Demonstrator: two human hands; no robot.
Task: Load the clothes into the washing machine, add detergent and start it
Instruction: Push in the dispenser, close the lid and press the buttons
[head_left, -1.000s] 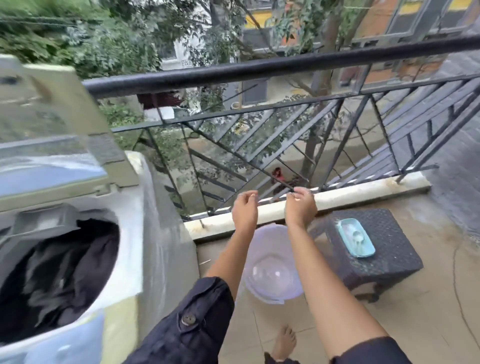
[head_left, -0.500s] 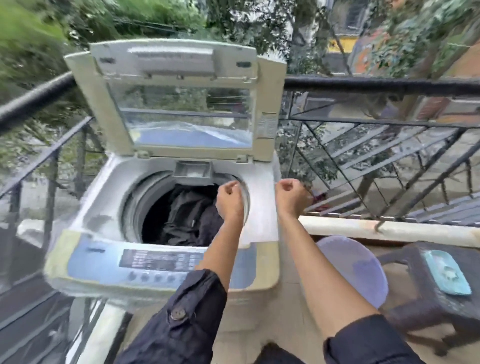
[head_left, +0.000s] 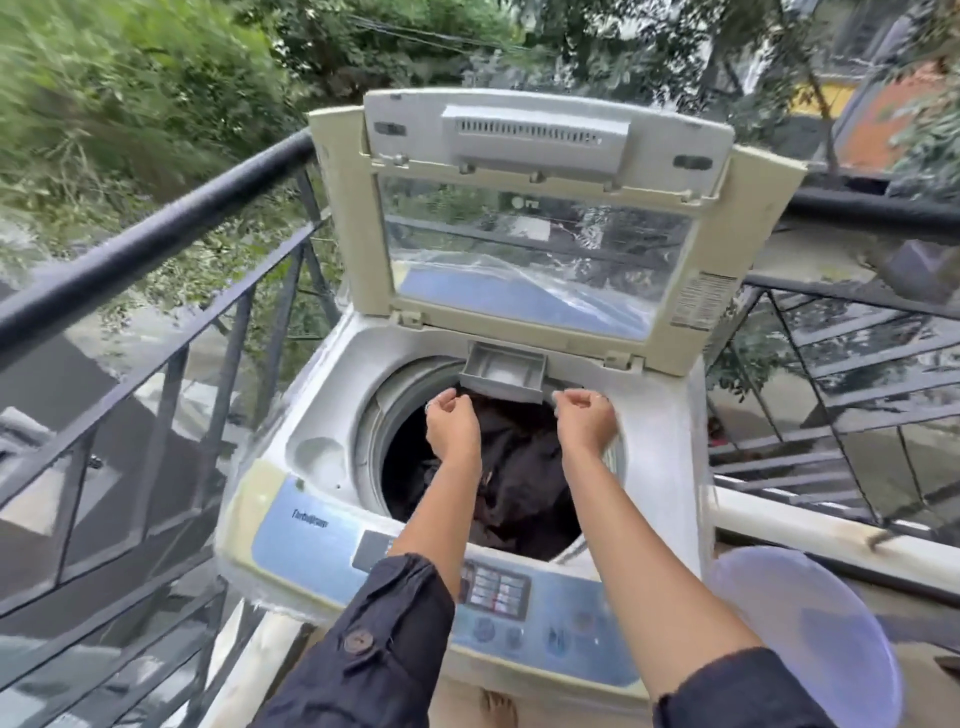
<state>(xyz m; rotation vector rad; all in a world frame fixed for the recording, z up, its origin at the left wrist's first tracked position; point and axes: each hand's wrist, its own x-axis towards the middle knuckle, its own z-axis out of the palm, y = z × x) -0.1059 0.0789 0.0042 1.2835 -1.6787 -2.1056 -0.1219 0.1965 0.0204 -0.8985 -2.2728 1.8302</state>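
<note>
Dark clothes (head_left: 519, 467) lie in the drum of the washing machine (head_left: 322, 415), with the lid (head_left: 540, 208) raised. Loading is judged done and the detergent step in hand. The left hand (head_left: 452, 431) and right hand (head_left: 584, 421) hover just below the open detergent drawer (head_left: 503, 373), fingers curled together as if pinching; whether they hold anything cannot be told. The next move calls for tipping detergent squarely into the drawer, not onto the clothes.

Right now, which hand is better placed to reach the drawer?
Left, narrowly: the left hand reaches the front left corner of the drawer, while the right hand is just past its right corner. Both are curled; I cannot tell whether either holds anything.
</note>
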